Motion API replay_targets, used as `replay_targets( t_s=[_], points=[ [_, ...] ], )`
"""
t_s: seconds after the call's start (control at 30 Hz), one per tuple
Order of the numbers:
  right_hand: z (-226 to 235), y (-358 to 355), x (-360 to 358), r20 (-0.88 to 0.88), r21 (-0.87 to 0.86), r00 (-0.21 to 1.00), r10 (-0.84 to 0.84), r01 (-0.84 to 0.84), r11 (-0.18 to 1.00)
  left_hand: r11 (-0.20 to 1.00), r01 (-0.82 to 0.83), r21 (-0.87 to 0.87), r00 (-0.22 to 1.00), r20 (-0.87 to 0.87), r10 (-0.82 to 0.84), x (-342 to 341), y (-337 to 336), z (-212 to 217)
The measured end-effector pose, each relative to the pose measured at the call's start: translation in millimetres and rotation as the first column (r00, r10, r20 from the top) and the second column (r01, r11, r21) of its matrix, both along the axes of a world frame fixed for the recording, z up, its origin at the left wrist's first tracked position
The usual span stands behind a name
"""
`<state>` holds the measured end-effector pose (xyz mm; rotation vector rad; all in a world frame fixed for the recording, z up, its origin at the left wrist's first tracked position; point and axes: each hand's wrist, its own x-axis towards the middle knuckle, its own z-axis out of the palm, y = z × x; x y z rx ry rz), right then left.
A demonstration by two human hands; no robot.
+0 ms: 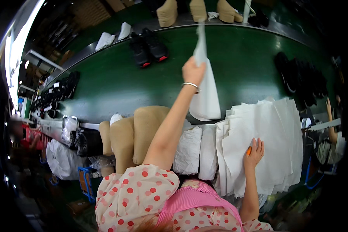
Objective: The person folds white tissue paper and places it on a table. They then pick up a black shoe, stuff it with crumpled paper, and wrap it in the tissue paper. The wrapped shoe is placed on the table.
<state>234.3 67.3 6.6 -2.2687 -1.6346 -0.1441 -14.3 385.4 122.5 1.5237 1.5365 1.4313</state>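
At a green conveyor belt [112,89], a worker's left hand [193,71] lifts one sheet of white paper [205,92] while the right hand [253,152] rests on a paper stack [274,143].

Far across the belt stand a pair of black shoes [148,48] and, beyond them, tan shoe lasts [199,11]; more dark shoes [301,79] lie to the right. Near the worker, tan forms [137,135] and white wrapped bundles [189,150] crowd the belt's edge, left of the stack. The left arm stretches far forward, a bracelet [191,86] at the wrist, fingers pinched shut on the hanging sheet. The right hand lies flat, fingers spread, an orange cover on one finger.
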Motion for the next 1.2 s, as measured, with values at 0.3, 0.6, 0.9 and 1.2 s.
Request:
replay_targets(
  t_s=[0.3,0.6,0.9,1.2],
  points=[
    [215.6,25.0,-34.0,-0.875,0.481,0.095,0.475,0.055,0.875,0.617,0.597,0.512,0.735,-0.658,-0.165,51.8,-163.6,166.1],
    [163.2,-20.7,-11.4,-0.929,0.203,-0.208,0.306,0.405,0.892,0.696,0.718,-0.009,0.372,-0.840,-0.396,111.6,-295.8,57.9],
    [110.4,-48.4,12.0,-0.962,0.167,-0.126,0.241,0.428,0.888,0.690,0.680,-0.248,0.593,-0.368,-0.716,101.9,-291.8,57.6],
    [178.6,-22.2,-43.9,-0.975,0.205,0.143,0.169,0.300,0.932,0.744,0.667,-0.045,0.733,-0.135,-0.666,41.4,-300.6,78.1]
  ],
)
